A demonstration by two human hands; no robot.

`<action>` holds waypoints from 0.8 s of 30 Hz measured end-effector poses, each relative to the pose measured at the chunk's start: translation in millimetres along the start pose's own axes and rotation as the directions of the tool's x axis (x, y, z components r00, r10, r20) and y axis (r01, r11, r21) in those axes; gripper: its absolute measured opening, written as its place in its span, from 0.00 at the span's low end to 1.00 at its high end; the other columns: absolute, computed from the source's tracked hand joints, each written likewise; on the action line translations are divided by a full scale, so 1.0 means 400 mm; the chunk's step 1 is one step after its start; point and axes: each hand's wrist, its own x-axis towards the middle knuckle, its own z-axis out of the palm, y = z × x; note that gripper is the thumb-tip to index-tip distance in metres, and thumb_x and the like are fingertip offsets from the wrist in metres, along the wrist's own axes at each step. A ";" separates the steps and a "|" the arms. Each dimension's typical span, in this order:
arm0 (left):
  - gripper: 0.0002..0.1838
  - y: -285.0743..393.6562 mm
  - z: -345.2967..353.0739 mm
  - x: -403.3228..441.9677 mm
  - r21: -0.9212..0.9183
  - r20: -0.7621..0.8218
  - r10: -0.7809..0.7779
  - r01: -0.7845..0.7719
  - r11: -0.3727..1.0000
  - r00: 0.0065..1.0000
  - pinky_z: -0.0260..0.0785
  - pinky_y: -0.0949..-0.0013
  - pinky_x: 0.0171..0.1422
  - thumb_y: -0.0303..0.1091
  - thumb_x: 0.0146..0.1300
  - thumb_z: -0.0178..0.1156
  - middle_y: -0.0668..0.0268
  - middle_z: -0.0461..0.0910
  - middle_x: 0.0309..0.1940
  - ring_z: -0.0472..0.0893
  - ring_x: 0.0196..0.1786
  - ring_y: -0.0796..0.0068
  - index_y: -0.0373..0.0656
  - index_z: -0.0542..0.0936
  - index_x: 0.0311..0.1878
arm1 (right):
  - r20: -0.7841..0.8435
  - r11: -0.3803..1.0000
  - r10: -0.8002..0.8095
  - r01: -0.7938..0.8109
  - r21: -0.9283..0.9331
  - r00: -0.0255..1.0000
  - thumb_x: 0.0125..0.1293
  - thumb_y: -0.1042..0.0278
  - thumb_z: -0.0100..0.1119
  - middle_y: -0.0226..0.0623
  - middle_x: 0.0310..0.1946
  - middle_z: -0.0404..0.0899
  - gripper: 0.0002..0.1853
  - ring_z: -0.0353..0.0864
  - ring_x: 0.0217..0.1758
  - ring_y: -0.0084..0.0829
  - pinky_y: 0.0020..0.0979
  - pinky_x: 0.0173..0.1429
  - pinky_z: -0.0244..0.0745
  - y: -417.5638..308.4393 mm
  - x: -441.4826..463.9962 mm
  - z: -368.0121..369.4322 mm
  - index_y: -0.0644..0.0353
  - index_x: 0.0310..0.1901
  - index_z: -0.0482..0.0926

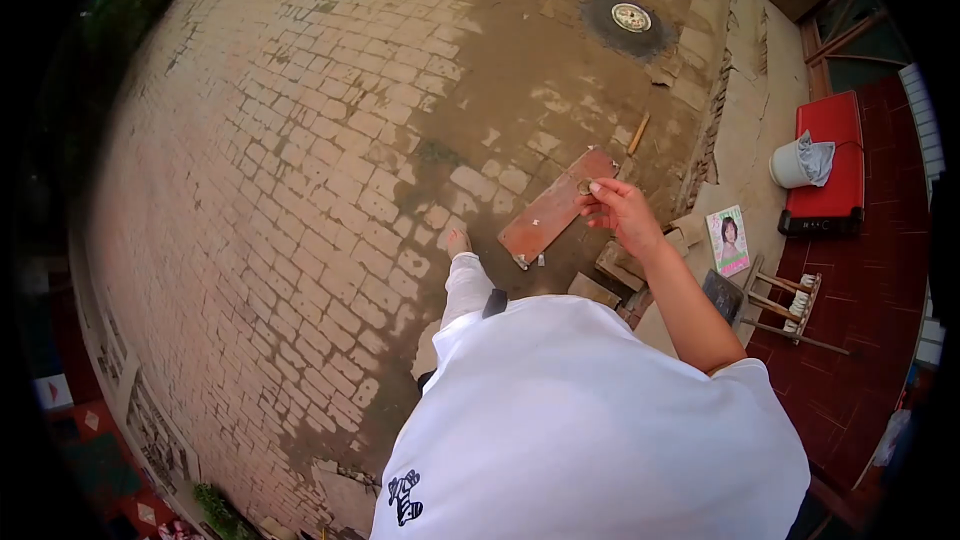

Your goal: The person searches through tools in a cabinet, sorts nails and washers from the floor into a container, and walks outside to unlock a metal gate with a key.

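Note:
My right hand is raised in front of me, thumb and fingertips pinched on a small round, coin-like disc. Below it on the ground lies a reddish-brown board with a few small pale bits on and beside it. My left hand is out of sight. A leg in white cloth reaches forward over the paving, ending in what looks like a bare foot.
A wooden stick lies past the board. Bricks edge a raised step on the right. There, a magazine, a small stool, a red case and a white bucket stand or lie. A round cover sits farther off.

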 end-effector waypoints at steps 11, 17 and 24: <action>0.14 2.343 0.841 -0.114 0.030 0.123 0.766 -0.774 0.632 0.630 0.69 0.70 0.37 0.37 0.66 0.49 0.62 0.79 0.37 0.77 0.36 0.73 0.37 0.73 0.47 | -0.535 0.932 0.033 0.168 0.322 0.844 0.64 0.65 0.57 0.32 0.32 0.80 0.06 0.79 0.32 0.22 0.23 0.33 0.74 -0.282 0.834 -0.018 0.54 0.40 0.74; 0.16 2.991 1.639 -0.923 -0.240 0.529 0.799 -0.954 -0.181 -0.285 0.67 0.72 0.49 0.38 0.68 0.50 0.62 0.79 0.40 0.76 0.42 0.74 0.36 0.73 0.51 | -0.752 0.905 -0.023 0.333 0.264 0.659 0.64 0.66 0.56 0.32 0.31 0.80 0.05 0.78 0.31 0.23 0.24 0.33 0.74 -0.462 1.366 -0.257 0.55 0.38 0.74; 0.15 3.013 1.911 -0.522 0.349 0.662 0.629 -0.910 0.223 0.408 0.68 0.72 0.40 0.36 0.66 0.51 0.62 0.80 0.35 0.76 0.36 0.74 0.36 0.74 0.50 | -0.513 0.820 0.072 0.242 0.519 0.855 0.64 0.67 0.54 0.31 0.30 0.79 0.03 0.77 0.32 0.23 0.23 0.33 0.74 -0.924 2.157 -0.296 0.55 0.36 0.74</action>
